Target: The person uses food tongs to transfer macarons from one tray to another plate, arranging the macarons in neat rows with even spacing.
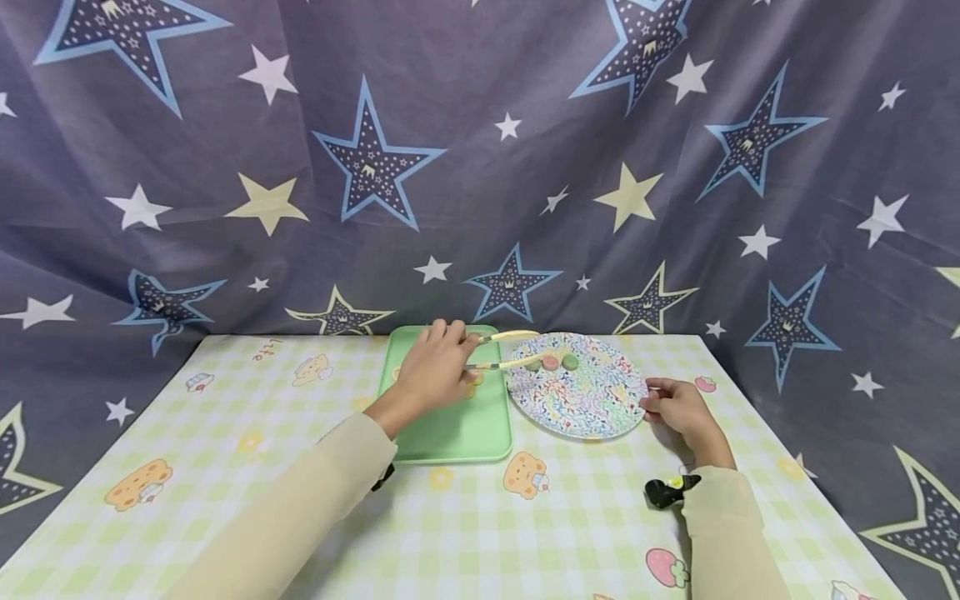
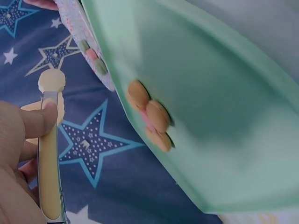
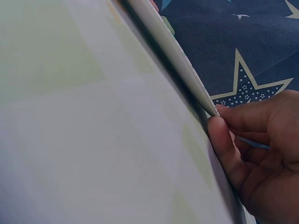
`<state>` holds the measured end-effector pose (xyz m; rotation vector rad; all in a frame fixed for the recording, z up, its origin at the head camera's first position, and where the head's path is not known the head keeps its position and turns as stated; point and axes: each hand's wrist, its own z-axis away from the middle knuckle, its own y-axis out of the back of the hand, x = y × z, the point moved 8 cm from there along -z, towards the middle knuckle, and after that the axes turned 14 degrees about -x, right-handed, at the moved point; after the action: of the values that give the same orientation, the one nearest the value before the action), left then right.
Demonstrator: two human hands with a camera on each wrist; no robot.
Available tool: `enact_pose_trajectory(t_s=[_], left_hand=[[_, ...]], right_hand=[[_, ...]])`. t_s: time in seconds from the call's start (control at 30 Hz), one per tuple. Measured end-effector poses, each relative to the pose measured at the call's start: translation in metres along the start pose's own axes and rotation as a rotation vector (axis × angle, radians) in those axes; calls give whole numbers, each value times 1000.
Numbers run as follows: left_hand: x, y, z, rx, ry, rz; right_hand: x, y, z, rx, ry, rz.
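My left hand [image 1: 435,367] grips a pair of pale yellow tongs [image 1: 517,363] above the green tray [image 1: 450,437]. The tongs' two arms stand apart and reach over the speckled round plate [image 1: 585,400]. Three small macarons, green, pink [image 1: 551,362] and green, form a row near the plate's back, close to the lower tong arm; contact cannot be told. Several tan macarons [image 2: 158,115] and a pink one lie on the tray in the left wrist view, partly covered by my hand in the head view. My right hand [image 1: 682,410] pinches the plate's right rim between thumb and fingers.
Tray and plate sit side by side toward the back of a table with a checked cloth [image 1: 300,517]. Behind the table's back edge hangs a dark star-patterned curtain [image 1: 480,183]. Black wrist straps [image 1: 666,492] show at the sleeves.
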<state>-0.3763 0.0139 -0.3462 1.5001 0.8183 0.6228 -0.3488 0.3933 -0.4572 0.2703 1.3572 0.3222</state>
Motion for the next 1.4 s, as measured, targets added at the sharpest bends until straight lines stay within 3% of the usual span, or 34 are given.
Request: enact_pose_trajectory(t_s=[0.37, 0.77, 1.4], left_hand=[[-18, -7, 31, 35, -10, 17], [-28, -19, 64, 52, -38, -13], [-71, -28, 111, 52, 34, 86]], right_hand=[[1, 0, 0, 0, 3, 15], [0, 0, 1, 17, -7, 16], [2, 1, -1, 11, 0, 7]])
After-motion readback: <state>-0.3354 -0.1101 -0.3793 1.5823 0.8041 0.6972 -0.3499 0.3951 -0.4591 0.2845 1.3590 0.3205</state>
